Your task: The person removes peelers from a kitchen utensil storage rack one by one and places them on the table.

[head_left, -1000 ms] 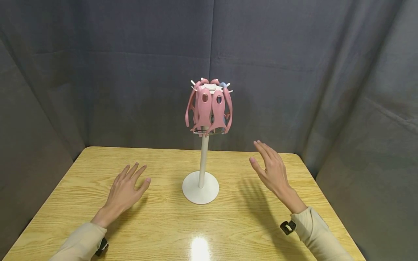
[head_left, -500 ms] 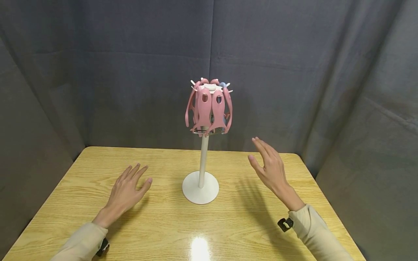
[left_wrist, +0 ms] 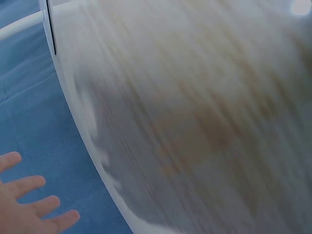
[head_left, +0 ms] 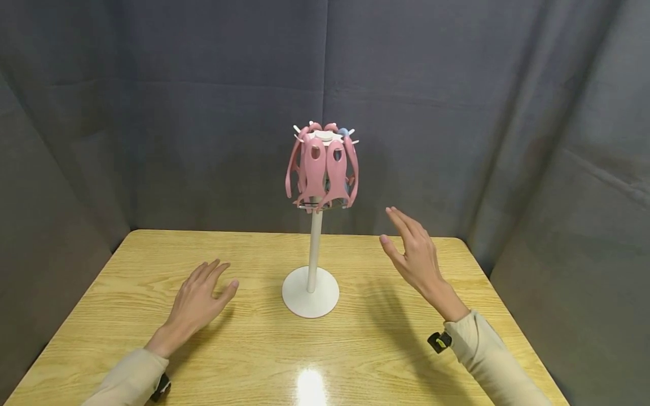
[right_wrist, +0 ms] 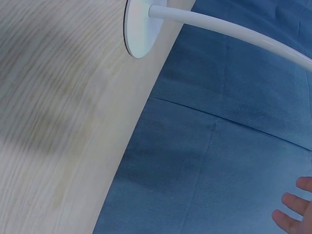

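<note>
Hands (head_left: 195, 301) (head_left: 418, 259) apart, wht stand (head_left: 315, 248) btwn

Pink pieces (head_left: 314, 172) on a white stand (head_left: 315, 248)
One pale blue piece (head_left: 343, 132) shows among the pink; the table (head_left: 264, 355) is yellow with streaked wood grain, the curtain (head_left: 223, 124) grey, blue in the wrist views, the sleeves (head_left: 490, 355) beige.

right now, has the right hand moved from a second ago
Yes, the right hand is slightly nearer the white stand and higher in the head view.
</note>
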Demonstrator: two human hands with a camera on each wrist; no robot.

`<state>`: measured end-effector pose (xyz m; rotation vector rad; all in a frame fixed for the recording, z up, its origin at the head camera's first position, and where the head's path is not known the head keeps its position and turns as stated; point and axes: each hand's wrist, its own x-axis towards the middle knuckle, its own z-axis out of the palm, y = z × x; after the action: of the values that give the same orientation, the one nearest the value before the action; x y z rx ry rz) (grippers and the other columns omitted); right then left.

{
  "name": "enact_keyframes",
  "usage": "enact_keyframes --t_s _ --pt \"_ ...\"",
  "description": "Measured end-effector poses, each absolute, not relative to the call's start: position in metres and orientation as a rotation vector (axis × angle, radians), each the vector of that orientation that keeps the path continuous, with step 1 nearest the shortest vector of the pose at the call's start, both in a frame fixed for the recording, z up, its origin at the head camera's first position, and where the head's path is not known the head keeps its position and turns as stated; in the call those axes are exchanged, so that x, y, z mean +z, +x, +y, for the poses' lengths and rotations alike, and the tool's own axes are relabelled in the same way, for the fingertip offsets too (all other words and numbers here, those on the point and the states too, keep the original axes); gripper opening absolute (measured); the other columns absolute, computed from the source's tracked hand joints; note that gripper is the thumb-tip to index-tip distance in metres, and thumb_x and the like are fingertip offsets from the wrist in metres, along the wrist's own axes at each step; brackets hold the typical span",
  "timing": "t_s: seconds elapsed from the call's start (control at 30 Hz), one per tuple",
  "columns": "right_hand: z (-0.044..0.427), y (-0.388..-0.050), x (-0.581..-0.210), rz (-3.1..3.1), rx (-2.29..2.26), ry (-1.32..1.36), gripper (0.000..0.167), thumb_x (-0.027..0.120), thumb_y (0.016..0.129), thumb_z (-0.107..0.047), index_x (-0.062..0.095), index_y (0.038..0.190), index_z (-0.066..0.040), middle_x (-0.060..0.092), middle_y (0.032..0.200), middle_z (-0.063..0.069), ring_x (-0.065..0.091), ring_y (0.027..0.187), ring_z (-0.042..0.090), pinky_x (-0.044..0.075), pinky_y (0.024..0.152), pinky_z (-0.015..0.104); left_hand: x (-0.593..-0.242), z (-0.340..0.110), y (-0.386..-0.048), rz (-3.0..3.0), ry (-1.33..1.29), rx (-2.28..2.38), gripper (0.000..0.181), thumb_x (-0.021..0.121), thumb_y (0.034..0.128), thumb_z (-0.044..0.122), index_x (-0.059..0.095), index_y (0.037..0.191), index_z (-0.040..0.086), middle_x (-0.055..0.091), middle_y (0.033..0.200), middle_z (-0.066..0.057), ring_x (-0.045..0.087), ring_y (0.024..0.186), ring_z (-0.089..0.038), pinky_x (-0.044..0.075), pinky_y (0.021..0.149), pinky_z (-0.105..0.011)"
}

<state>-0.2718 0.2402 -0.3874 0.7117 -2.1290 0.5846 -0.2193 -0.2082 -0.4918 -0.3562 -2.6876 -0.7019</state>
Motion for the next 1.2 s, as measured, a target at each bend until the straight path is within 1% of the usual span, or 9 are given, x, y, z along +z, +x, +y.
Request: enact_keyframes --t_s 0.2,0.57,0.73,0.97,1.2 --pt "0.236 -0.274 -0.383 -2.113 0.584 0.719 0.063 0.041 0.101 -0.058 0.051 0.146 -0.015 0.054 0.142 0.012 0.054 0.122 0.038 0.047 0.092 0.060 -0.494 -0.208 -0.220 -2.664 -0.353 -0.701 0.062 0.053 0.0994 0.050 0.051 0.142 0.005 0.044 0.146 -0.025 0.033 0.136 -0.050 0.032 0.101 -0.073" --pt "0.228 -0.277 -0.376 -2.079 0.606 0.738 0.064 0.041 0.101 -0.058 0.052 0.144 -0.012 0.056 0.140 0.010 0.055 0.122 0.036 0.047 0.094 0.058 -0.495 -0.204 -0.220 -2.678 -0.357 -0.725 0.064 0.053 0.0990 0.052 0.050 0.143 0.006 0.044 0.146 -0.023 0.034 0.136 -0.047 0.032 0.102 -0.071" --pt "0.226 -0.276 -0.371 -2.091 0.610 0.740 0.064 0.041 0.101 -0.058 0.051 0.145 -0.013 0.055 0.141 0.009 0.054 0.123 0.035 0.047 0.095 0.056 -0.493 -0.202 -0.221 -2.694 -0.351 -0.733 0.065 0.052 0.0988 0.054 0.050 0.143 0.006 0.043 0.148 -0.022 0.034 0.137 -0.046 0.031 0.103 -0.070" --pt "0.220 -0.276 -0.365 -2.084 0.652 0.742 0.065 0.040 0.101 -0.059 0.052 0.144 -0.012 0.054 0.141 0.011 0.053 0.122 0.036 0.048 0.092 0.059 -0.493 -0.199 -0.222 -2.700 -0.349 -0.748 0.065 0.051 0.0992 0.054 0.050 0.143 0.006 0.043 0.148 -0.022 0.034 0.137 -0.046 0.031 0.103 -0.070" --pt "0.212 -0.276 -0.355 -2.082 0.704 0.733 0.064 0.040 0.100 -0.060 0.052 0.144 -0.015 0.055 0.140 0.011 0.054 0.120 0.035 0.048 0.092 0.059 -0.492 -0.197 -0.223 -2.702 -0.332 -0.787 0.065 0.050 0.0991 0.055 0.049 0.143 0.006 0.043 0.147 -0.021 0.037 0.135 -0.045 0.033 0.102 -0.070"
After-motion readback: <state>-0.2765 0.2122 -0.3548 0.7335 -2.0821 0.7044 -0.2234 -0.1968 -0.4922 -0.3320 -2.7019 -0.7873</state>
